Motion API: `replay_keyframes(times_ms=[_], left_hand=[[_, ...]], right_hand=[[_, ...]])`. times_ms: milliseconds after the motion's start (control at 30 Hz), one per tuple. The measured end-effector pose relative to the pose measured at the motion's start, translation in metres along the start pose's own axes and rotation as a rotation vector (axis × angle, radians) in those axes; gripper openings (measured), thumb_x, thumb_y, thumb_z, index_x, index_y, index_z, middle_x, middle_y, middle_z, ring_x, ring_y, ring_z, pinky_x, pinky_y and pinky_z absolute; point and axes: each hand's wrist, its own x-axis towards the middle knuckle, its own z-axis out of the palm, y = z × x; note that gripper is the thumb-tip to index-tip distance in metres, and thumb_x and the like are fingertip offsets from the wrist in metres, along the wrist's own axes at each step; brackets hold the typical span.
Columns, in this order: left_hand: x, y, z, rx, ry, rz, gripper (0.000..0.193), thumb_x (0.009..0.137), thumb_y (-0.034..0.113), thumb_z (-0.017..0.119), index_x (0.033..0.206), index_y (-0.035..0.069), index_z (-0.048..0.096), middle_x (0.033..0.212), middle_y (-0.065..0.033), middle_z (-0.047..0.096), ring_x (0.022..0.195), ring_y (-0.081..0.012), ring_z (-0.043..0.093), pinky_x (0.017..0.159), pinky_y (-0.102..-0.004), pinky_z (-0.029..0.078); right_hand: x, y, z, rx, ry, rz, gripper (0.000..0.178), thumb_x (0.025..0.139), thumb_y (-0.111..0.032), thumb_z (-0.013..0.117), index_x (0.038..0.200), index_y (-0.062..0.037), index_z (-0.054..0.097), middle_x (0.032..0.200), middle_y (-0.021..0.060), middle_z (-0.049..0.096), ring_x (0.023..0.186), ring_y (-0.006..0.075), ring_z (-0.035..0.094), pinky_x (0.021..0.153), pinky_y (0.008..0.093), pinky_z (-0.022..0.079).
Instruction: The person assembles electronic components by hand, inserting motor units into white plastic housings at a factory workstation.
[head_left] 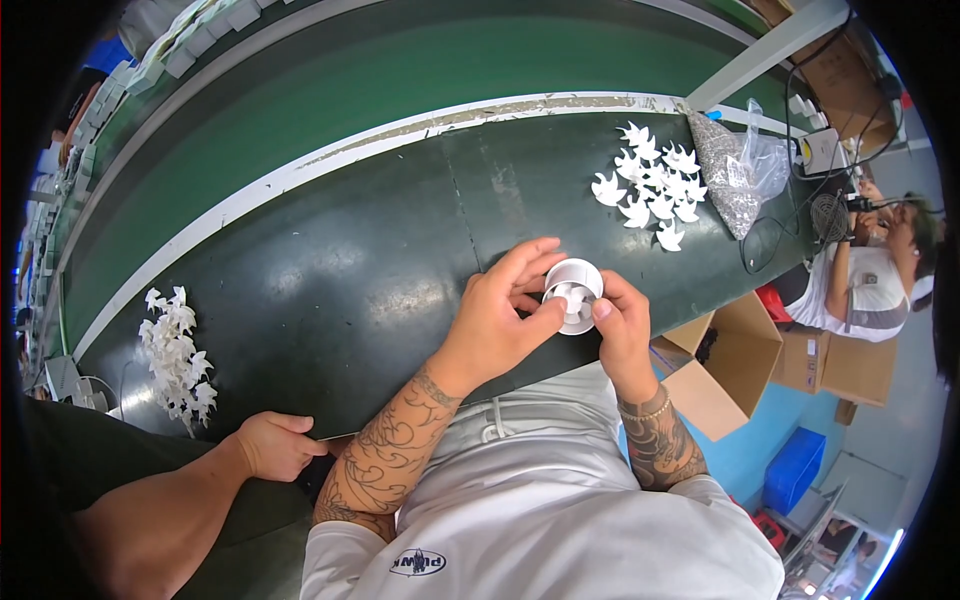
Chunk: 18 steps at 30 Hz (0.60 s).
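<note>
A short white plastic cylinder (562,272), its round mouth facing up, is held between my two hands near the table's front edge. Inside it sits a white part (575,297) with rounded lobes; its full shape is hidden. My left hand (508,318) grips the cylinder from the left, the thumb reaching to its rim and the inner part. From the other side, my right hand (626,330) closes on the cylinder's wall, thumb at the rim. White finned, propeller-like parts (660,182) lie spread at the far right of the dark green table (400,300).
Another pile of white finned parts (178,350) lies at the left. A co-worker's hand (280,446) rests at the table edge beside my left arm. A bag of small grey pieces (726,178), cables and an upright post (765,55) stand far right. Open cardboard box (750,350) below.
</note>
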Motion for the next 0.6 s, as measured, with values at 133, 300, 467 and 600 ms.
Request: replay_keyframes(times_ms=[133, 300, 467, 600], left_hand=[[0.0006, 0.0009, 0.0000, 0.025, 0.005, -0.038, 0.068, 0.082, 0.009, 0.076, 0.139, 0.000, 0.042, 0.128, -0.0161, 0.060, 0.106, -0.0169, 0.063, 0.084, -0.0285, 0.054], [0.0020, 0.0045, -0.0006, 0.093, -0.047, -0.008, 0.069, 0.081, 0.009, 0.077, 0.139, -0.001, 0.042, 0.131, -0.0180, 0.059, 0.108, -0.0180, 0.063, 0.085, -0.0296, 0.054], [-0.0013, 0.0046, -0.0002, 0.005, 0.029, -0.006, 0.069, 0.081, 0.010, 0.078, 0.139, 0.000, 0.043, 0.128, -0.0166, 0.061, 0.107, -0.0186, 0.064, 0.086, -0.0301, 0.054], [-0.0010, 0.0035, 0.0010, 0.072, 0.037, -0.058, 0.067, 0.081, 0.009, 0.077, 0.138, 0.000, 0.044, 0.126, -0.0156, 0.062, 0.107, -0.0187, 0.064, 0.086, -0.0312, 0.054]], right_hand=[[-0.0004, -0.0003, 0.0000, -0.014, -0.024, -0.001, 0.056, 0.090, -0.048, 0.058, 0.105, 0.0051, 0.062, 0.092, 0.0045, 0.064, 0.083, 0.0102, 0.057, 0.075, 0.0246, 0.045], [0.0002, 0.0031, -0.0033, 0.033, -0.042, -0.062, 0.039, 0.091, -0.030, 0.063, 0.107, 0.0054, 0.061, 0.091, 0.0047, 0.064, 0.082, 0.0087, 0.057, 0.072, 0.0240, 0.048], [-0.0006, 0.0001, -0.0003, -0.022, -0.012, -0.011, 0.056, 0.089, -0.049, 0.059, 0.103, 0.0042, 0.062, 0.090, 0.0035, 0.063, 0.083, 0.0092, 0.056, 0.073, 0.0236, 0.044], [-0.0009, 0.0021, -0.0007, -0.050, -0.022, -0.011, 0.056, 0.089, -0.050, 0.059, 0.103, 0.0041, 0.062, 0.090, 0.0039, 0.063, 0.083, 0.0094, 0.056, 0.073, 0.0238, 0.044]])
